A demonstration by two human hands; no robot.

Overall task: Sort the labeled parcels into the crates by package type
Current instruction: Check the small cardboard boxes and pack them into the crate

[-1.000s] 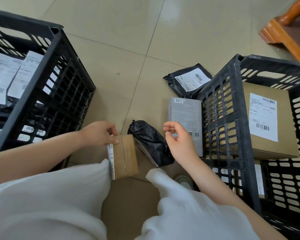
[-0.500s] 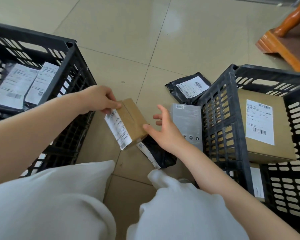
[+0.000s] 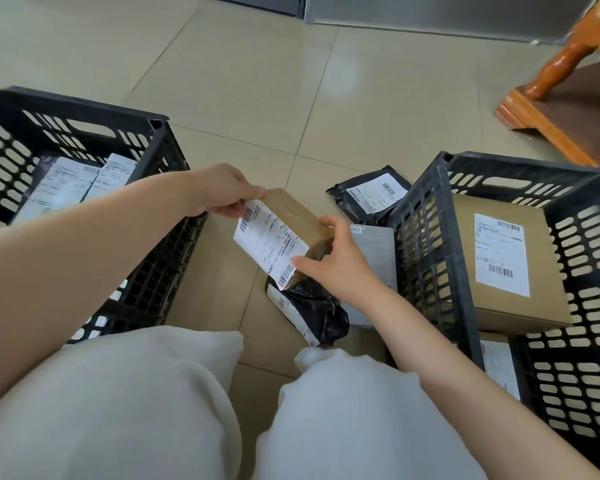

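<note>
A small brown cardboard box [image 3: 293, 216] with a white shipping label hangs above the floor between two black crates. My left hand [image 3: 224, 192] pinches its far left corner. My right hand [image 3: 336, 261] grips its near right end, thumb under the label edge. Below it on the floor lies a crumpled black poly bag [image 3: 316, 311], with a grey flat box [image 3: 374, 251] beside it and another black bag [image 3: 369, 192] farther back. The left crate [image 3: 160, 133] holds labeled bag parcels. The right crate [image 3: 426, 188] holds a large brown box [image 3: 506, 258].
My knees in white trousers [image 3: 153, 403] fill the bottom of the view. A wooden furniture leg and base [image 3: 548, 109] stand at the far right. Tiled floor stretches ahead toward a grey wall panel.
My left hand lifted the small brown box off the floor and turned its label up. My right hand moved in and took hold of its other end.
</note>
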